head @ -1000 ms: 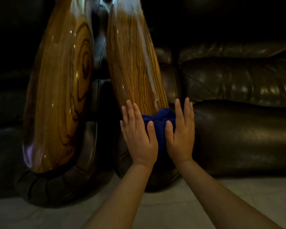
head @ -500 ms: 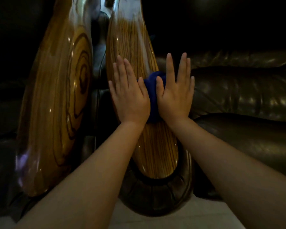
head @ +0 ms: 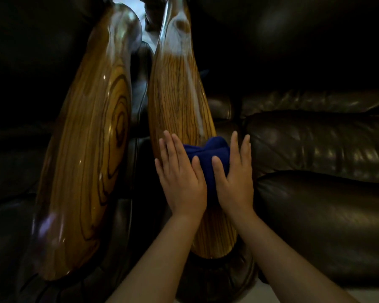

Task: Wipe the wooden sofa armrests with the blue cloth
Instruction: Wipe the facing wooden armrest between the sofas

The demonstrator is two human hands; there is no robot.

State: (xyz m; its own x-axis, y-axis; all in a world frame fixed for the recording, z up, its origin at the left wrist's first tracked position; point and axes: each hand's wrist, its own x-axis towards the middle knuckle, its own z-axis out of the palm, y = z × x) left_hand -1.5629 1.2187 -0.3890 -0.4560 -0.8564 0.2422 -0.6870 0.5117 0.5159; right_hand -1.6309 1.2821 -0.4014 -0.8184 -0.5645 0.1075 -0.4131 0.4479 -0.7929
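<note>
Both hands lie flat with fingers spread: the left hand (head: 181, 182) and right hand (head: 234, 178) press the cloth (head: 206, 154) between them onto the right armrest (head: 177, 101). The left armrest (head: 90, 149) stands beside it, untouched, with the dark sofa (head: 315, 149) to the right.

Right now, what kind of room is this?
Probably a living room. There is a dark leather sofa with shiny wooden armrests, and pale floor below. Two hands press a blue cloth on one armrest.
</note>
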